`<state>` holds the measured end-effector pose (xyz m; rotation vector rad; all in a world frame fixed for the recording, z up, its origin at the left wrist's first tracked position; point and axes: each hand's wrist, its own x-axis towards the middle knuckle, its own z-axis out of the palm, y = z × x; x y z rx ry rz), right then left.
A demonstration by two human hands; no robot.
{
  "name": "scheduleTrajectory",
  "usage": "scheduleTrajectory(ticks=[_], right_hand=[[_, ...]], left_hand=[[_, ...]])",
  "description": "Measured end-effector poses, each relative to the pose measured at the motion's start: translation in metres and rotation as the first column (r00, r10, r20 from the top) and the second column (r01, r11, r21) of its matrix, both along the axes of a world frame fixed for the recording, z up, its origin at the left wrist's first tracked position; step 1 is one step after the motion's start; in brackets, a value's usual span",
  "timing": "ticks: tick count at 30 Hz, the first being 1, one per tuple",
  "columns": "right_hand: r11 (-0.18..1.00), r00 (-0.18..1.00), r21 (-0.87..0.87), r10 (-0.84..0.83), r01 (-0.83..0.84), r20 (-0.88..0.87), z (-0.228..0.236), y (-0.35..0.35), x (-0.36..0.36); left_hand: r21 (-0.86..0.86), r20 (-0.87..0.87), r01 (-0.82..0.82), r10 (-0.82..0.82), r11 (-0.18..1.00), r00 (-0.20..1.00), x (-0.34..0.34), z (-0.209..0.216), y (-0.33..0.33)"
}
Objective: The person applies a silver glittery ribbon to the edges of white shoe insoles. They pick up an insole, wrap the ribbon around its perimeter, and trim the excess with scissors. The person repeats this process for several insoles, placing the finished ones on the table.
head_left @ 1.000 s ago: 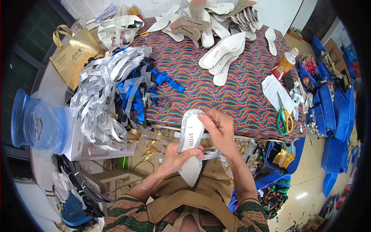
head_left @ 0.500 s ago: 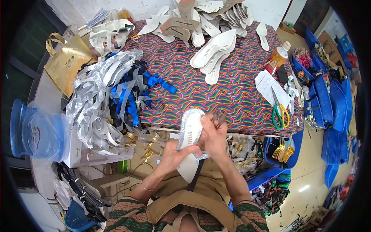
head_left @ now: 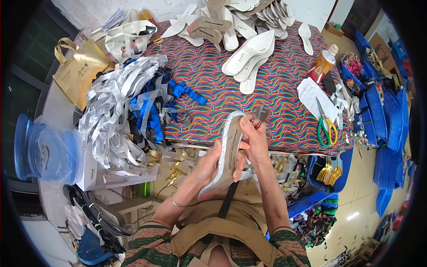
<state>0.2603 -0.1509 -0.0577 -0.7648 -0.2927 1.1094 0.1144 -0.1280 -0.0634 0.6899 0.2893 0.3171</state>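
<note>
Over my lap, at the table's near edge, I hold a shoe insole (head_left: 231,144) up on its edge. Its brown underside with a long slot faces right, and a silver glitter strip (head_left: 221,162) runs along its rim. My left hand (head_left: 206,165) is closed around the lower half, thumb on the strip side and fingertips on the underside. Near the top, my right hand (head_left: 254,141) pinches the rim with the thumb. A small dark metal tool with blades (head_left: 259,116), blurred, sticks out from that hand's fingers; its grip is hidden.
White insoles (head_left: 249,58) lie stacked on the patterned tablecloth (head_left: 204,122), with more piled behind. Silver ribbons (head_left: 116,115) heap at left. Scissors (head_left: 327,129), paper (head_left: 316,98) and a bottle (head_left: 324,63) lie right. Blue bins (head_left: 386,111) stand on the floor.
The insole has been turned over from its white printed face to its brown underside. My left hand has shifted its hold; the small metal tool stays in my right hand.
</note>
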Motion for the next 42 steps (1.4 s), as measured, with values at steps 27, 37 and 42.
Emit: scheduleTrajectory(ticks=[27, 37, 42], right_hand=[[0.961, 0.930, -0.246, 0.200, -0.125, 0.309, -0.060, -0.015, -0.018], [0.989, 0.256, -0.149, 0.139, 0.022, 0.957, -0.127, -0.057, -0.028], [0.976, 0.131, -0.211, 0.202, 0.057, 0.971, -0.153, -0.071, -0.023]], left_hand=[[0.727, -0.058, -0.420, 0.658, 0.543, 0.750, -0.035, -0.002, 0.092], [0.970, 0.195, 0.020, 0.823, -0.243, 0.533, -0.009, -0.046, 0.132], [0.985, -0.030, 0.116, 0.532, -0.129, 0.846, -0.055, -0.058, 0.038]])
